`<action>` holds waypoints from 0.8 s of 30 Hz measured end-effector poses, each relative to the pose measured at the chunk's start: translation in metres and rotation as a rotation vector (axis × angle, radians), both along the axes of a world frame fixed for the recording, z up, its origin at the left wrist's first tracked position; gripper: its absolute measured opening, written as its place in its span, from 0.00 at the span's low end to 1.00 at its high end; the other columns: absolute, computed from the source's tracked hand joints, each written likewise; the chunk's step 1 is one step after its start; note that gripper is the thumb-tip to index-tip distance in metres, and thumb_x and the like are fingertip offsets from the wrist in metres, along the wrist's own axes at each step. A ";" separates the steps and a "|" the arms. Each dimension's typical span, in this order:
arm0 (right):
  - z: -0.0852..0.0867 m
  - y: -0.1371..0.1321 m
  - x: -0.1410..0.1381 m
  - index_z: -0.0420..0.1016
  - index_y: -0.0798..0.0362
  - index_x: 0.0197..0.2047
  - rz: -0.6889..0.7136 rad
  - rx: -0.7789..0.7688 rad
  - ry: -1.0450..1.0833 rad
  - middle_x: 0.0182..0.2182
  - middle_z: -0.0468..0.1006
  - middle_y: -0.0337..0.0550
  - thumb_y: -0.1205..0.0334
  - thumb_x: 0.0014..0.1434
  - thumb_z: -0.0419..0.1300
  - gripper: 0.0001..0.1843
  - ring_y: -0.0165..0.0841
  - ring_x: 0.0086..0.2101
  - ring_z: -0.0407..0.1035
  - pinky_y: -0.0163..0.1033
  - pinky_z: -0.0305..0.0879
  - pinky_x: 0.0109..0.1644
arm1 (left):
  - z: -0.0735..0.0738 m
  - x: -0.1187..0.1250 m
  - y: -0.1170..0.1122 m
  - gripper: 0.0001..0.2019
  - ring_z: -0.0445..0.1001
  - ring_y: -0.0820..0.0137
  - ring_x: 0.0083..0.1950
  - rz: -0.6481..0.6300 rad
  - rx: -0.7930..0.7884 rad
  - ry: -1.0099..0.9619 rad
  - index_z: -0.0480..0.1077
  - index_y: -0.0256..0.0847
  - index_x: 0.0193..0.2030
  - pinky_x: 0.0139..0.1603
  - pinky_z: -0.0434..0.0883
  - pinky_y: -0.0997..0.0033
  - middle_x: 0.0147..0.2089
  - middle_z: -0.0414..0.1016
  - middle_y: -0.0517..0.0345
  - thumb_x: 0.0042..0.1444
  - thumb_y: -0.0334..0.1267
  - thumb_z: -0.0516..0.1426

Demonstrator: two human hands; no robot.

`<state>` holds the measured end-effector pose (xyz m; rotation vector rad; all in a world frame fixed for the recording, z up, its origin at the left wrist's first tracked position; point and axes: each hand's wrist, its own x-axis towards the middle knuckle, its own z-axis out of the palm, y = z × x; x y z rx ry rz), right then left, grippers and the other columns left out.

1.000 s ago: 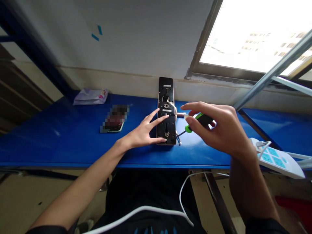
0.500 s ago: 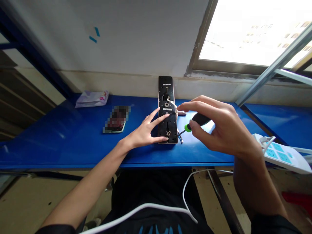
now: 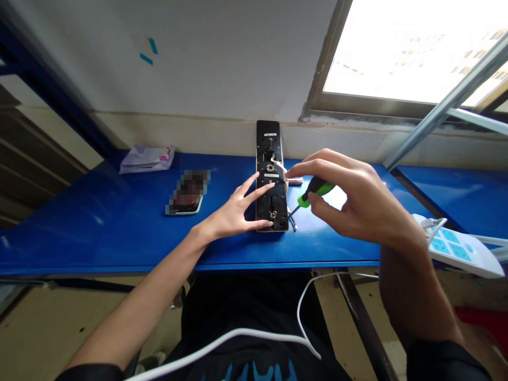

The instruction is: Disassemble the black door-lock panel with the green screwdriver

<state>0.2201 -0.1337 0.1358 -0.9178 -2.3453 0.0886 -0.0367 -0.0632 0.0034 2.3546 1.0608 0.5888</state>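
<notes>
A long black panel (image 3: 265,206), which looks like the back of a door lock, lies lengthwise on the blue desk. It has several small holes, metal posts and a whitish cable (image 3: 279,165) coming out on its right side. My left hand (image 3: 228,216) rests on its left and lower part, fingers stretched and spread. In my right hand (image 3: 349,196) is a black and green screwdriver (image 3: 305,200), pointing down and left. Its tip is at the panel's lower right edge; whether it touches a screw I cannot tell. Beside that edge lie cable ends (image 3: 294,223).
A phone (image 3: 188,193) with a blurred screen lies left on the blue desk (image 3: 99,222). Behind it is a purple and white packet (image 3: 146,159). On the right sits a white power strip (image 3: 460,248) with a plug. A white cable (image 3: 238,332) crosses my lap.
The screwdriver handle has turned in my right hand, showing more green, and my fingers have shifted slightly on it. My left hand stays on the panel. The view has moved a little.
</notes>
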 end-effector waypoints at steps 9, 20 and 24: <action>-0.007 0.008 0.002 0.80 0.54 0.55 -0.014 0.089 0.085 0.40 0.84 0.43 0.71 0.63 0.61 0.17 0.27 0.30 0.73 0.34 0.68 0.34 | -0.003 0.000 0.001 0.45 0.39 0.45 0.83 0.006 0.014 0.007 0.49 0.64 0.78 0.80 0.49 0.42 0.84 0.29 0.59 0.58 0.63 0.64; -0.014 0.010 0.007 0.76 0.52 0.59 -0.027 0.135 0.095 0.41 0.83 0.42 0.68 0.63 0.62 0.21 0.29 0.33 0.76 0.34 0.73 0.38 | -0.001 -0.001 0.001 0.44 0.43 0.42 0.81 -0.021 0.196 -0.005 0.56 0.57 0.77 0.78 0.52 0.36 0.83 0.42 0.50 0.57 0.59 0.66; -0.016 0.011 0.010 0.76 0.53 0.58 -0.052 0.166 0.157 0.43 0.83 0.43 0.72 0.57 0.62 0.24 0.29 0.34 0.77 0.33 0.74 0.37 | 0.005 0.001 0.000 0.37 0.49 0.46 0.81 -0.093 0.235 -0.096 0.64 0.51 0.73 0.79 0.53 0.40 0.80 0.51 0.48 0.59 0.55 0.67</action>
